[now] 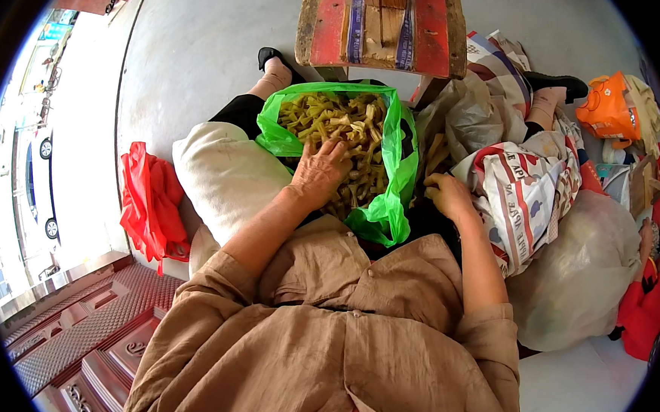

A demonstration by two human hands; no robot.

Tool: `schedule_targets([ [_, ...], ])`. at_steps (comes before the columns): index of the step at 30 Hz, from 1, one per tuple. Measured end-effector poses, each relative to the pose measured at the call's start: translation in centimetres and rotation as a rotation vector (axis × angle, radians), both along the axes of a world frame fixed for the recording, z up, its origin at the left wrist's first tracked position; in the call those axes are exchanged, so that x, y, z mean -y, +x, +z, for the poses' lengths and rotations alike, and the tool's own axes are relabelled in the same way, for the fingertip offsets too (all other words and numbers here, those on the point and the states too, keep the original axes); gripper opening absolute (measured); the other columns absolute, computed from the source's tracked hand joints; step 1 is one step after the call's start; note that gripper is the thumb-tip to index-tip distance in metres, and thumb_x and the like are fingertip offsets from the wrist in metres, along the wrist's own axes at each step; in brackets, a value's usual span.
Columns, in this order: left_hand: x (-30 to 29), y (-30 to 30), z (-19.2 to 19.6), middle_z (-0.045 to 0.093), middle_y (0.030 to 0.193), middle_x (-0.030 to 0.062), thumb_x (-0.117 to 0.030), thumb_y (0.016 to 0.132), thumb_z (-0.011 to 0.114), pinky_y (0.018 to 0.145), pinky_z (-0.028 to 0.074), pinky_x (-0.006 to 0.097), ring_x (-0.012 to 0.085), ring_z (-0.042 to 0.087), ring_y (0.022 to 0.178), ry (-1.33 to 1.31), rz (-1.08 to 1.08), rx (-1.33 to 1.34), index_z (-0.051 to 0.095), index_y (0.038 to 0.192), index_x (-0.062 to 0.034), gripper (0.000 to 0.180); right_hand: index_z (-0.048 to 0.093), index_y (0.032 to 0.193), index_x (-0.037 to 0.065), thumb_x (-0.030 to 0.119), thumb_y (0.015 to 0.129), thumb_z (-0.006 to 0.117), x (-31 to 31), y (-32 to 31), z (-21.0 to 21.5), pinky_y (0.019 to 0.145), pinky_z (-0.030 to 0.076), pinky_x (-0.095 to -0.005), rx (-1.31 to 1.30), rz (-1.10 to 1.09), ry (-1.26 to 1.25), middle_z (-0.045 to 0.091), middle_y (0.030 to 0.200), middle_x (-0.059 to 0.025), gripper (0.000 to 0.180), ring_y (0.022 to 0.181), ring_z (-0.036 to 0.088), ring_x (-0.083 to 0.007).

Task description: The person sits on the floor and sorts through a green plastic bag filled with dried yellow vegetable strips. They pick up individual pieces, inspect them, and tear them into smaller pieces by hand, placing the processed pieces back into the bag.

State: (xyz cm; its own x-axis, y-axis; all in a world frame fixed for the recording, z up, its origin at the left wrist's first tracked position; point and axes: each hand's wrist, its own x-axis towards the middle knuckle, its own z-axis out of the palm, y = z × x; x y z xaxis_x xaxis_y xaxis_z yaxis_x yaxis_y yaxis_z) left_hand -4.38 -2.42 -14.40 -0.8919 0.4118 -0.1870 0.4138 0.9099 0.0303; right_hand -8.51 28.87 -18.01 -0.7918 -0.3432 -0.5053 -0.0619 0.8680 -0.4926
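A bright green plastic bag [396,202] lies open on my lap, full of short, knobbly yellow-green to brown plant pieces [363,159]. My left hand [319,173] rests on the heap at the bag's left side, fingers reaching forward and a little apart, tips among the pieces. Just outside the bag's right rim is my right hand [450,197], with its fingers curled together. Whatever those fingers may hold is too small or hidden to make out. Behind it a greyish plastic bag [476,109] gapes, with brown strips inside.
A worn red wooden stool [431,31] stands just ahead. To the left are a white stuffed sack [222,173] and a red plastic bag [149,199]. On the right crowd a printed white bag [523,203], a big translucent bag [575,274] and an orange bag [610,106].
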Motion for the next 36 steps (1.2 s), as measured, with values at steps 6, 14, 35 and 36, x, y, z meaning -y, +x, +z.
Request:
schedule_targets([
  [6, 3.5, -0.1, 1.1, 0.058, 0.130, 0.0073, -0.019, 0.082, 0.070, 0.109, 0.038, 0.049, 0.0283, 0.050, 0.128, 0.208, 0.218, 0.119, 0.074, 0.106, -0.0151, 0.025, 0.072, 0.117, 0.011, 0.010, 0.085, 0.059, 2.1, 1.3, 0.0, 0.094, 0.047, -0.0506, 0.037, 0.397, 0.431, 0.069, 0.118, -0.0127, 0.034, 0.116, 0.061, -0.0318],
  [14, 4.4, 0.7, 2.2, 0.063, 0.129, 0.0107, -0.013, 0.083, 0.071, 0.106, 0.043, 0.044, 0.0330, 0.055, 0.124, 0.382, 0.429, 0.044, 0.074, 0.105, -0.0082, 0.023, 0.075, 0.096, 0.009, 0.017, 0.089, 0.061, 2.0, 0.5, -2.4, 0.093, 0.047, -0.0464, -0.135, 0.410, 0.131, 0.069, 0.117, -0.0098, 0.017, 0.114, 0.061, -0.0306],
  [35, -4.9, -0.1, 17.8, 0.064, 0.125, 0.0117, -0.020, 0.094, 0.073, 0.102, 0.047, 0.035, 0.0218, 0.059, 0.118, 1.377, 0.003, 0.160, 0.063, 0.126, -0.0003, 0.039, 0.053, 0.131, -0.006, 0.014, 0.103, 0.053, 6.5, -1.9, 29.4, 0.097, 0.055, -0.0440, -0.031, -0.383, -1.423, 0.068, 0.086, -0.0083, 0.034, 0.067, 0.064, -0.0132],
  [36, -6.1, 0.2, 17.7, 0.065, 0.122, 0.0128, -0.020, 0.093, 0.073, 0.099, 0.048, 0.036, 0.0237, 0.061, 0.116, 1.329, -0.089, 0.165, 0.062, 0.126, -0.0002, 0.040, 0.052, 0.133, -0.005, 0.013, 0.104, 0.052, 6.4, -1.8, 29.0, 0.105, 0.050, -0.0486, -0.001, -0.399, -1.491, 0.070, 0.093, -0.0097, 0.035, 0.074, 0.065, -0.0138],
])
